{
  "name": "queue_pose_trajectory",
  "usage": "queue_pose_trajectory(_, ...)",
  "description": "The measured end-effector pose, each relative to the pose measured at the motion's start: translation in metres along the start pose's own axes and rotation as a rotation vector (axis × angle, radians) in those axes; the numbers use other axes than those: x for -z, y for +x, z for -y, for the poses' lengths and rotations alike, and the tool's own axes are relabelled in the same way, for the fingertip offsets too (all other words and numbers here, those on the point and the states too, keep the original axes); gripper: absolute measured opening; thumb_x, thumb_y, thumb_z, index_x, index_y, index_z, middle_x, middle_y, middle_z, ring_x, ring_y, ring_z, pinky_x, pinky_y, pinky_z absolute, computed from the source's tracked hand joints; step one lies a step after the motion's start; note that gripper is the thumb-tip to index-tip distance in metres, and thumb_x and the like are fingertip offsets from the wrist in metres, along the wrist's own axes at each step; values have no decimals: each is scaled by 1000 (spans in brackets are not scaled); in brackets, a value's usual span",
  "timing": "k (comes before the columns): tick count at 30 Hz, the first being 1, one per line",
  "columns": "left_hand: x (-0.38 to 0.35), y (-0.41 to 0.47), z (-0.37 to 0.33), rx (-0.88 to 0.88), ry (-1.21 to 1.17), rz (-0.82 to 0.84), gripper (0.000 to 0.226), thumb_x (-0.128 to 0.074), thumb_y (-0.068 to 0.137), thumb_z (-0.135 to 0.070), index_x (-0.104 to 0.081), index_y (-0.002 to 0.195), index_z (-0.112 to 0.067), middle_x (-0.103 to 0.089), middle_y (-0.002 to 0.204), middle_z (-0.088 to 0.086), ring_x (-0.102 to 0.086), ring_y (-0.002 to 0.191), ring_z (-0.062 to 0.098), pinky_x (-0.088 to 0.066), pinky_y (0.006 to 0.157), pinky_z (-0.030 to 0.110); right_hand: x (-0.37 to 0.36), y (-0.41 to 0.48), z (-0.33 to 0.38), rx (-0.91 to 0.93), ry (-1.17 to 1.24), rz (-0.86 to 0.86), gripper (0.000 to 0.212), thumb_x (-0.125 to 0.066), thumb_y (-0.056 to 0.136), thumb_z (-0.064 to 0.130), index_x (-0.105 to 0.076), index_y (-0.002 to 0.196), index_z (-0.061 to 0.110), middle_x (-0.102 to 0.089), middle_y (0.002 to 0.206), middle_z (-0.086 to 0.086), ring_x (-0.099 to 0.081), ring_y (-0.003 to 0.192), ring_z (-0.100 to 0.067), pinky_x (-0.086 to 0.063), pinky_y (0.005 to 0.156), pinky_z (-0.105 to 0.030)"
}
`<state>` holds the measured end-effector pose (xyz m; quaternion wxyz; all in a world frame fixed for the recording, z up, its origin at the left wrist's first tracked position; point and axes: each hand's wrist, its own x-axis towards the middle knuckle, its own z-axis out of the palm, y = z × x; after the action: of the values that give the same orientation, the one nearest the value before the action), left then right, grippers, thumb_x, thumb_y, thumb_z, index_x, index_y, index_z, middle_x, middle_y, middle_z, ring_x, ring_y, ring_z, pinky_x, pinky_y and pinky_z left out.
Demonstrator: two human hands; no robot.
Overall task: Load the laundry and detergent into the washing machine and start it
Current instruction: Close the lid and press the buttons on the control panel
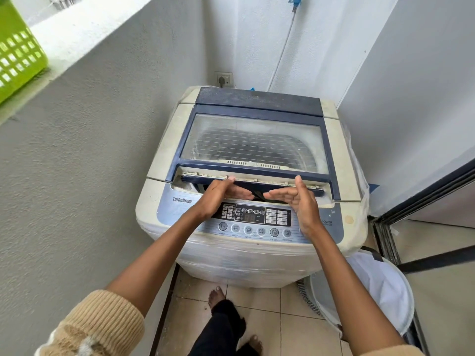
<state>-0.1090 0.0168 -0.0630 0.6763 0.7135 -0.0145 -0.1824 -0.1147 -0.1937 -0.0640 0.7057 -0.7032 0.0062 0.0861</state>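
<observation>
A top-loading washing machine [164, 150] stands in the corner, with its control panel [253, 217] facing me. Its glass lid [254, 140] is down except for the front edge, which sits slightly raised. Dark laundry [246, 145] shows dimly through the glass, inside the drum. My left hand [222, 195] and my right hand [295, 200] are at the lid's front edge. Their fingers lie straight and point toward each other below the edge, and the thumbs touch its top. No detergent is in view.
A green slotted basket [18, 55] sits on the ledge at the upper left. A white laundry hamper [372, 286] stands on the tiled floor to the machine's right, next to a sliding door frame [411, 206]. A plugged wall socket [224, 79] is behind the machine.
</observation>
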Motion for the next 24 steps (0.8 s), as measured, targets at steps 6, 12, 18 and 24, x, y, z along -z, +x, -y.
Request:
queue_pose_trajectory(6,3,0,1,27,32,78,55,-20,101,-22,-68,103,4,-69,107,20,-67,104,18,-45,100,24,3,0,0,-16,-30,66,71,-17,100,42,-72,90,-2,-74,92,-15,-70,95,-26,-49,94,-34)
queue_pose_trajectory(12,4,1,0,41,45,94,54,-21,101,-22,-66,107,7,-68,109,20,-67,103,16,-48,94,15,2,-1,2,-28,-75,81,65,-24,99,42,-72,91,-1,-74,92,-14,-70,93,-25,-48,94,-35)
queue_pose_trajectory(18,5,3,-1,74,51,95,53,-21,101,-23,-65,109,6,-67,111,21,-67,103,16,-49,93,16,20,1,20,-48,-398,192,19,-62,86,13,-69,103,9,-72,103,-6,-67,96,-17,-48,98,-38)
queue_pose_trajectory(24,6,3,-4,111,14,98,53,-21,101,-23,-64,109,7,-66,111,22,-68,99,15,-51,86,13,59,2,43,-267,-1288,513,73,-73,72,17,-43,137,34,-46,141,11,-43,129,-16,-30,109,-42)
